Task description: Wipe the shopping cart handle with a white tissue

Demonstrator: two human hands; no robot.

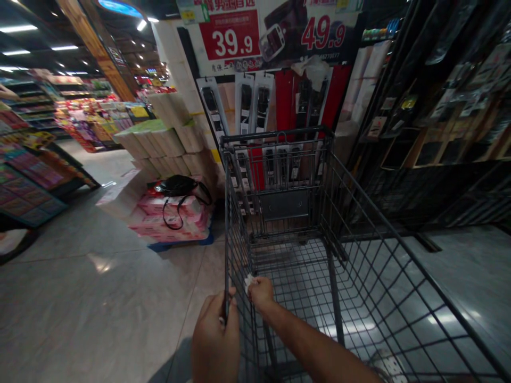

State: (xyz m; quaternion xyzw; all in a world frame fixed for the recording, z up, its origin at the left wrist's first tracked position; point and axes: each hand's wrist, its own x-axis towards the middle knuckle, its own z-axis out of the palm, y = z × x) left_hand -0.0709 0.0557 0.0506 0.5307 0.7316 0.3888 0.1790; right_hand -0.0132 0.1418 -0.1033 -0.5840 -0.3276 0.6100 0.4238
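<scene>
A dark wire shopping cart (279,250) stands in front of me, its basket bare apart from my arm. My left hand (215,324) is wrapped round the top rail of the cart's left side. Reaching inside the basket, my right hand (261,292) is closed on a crumpled white tissue or cloth (249,282), pressed against the inner face of the left wire wall. Its fingertips are partly hidden by the hand itself. The folding seat part with a grey panel (285,205) is at the cart's far end.
Behind the cart hangs a rack of packaged belts (243,103) under a price sign (231,42). Left of it, stacked paper packs (159,141) and pink boxes (175,221) with a black bag (178,186) sit on a blue pallet (159,247). Dark shelving (419,191) stands right.
</scene>
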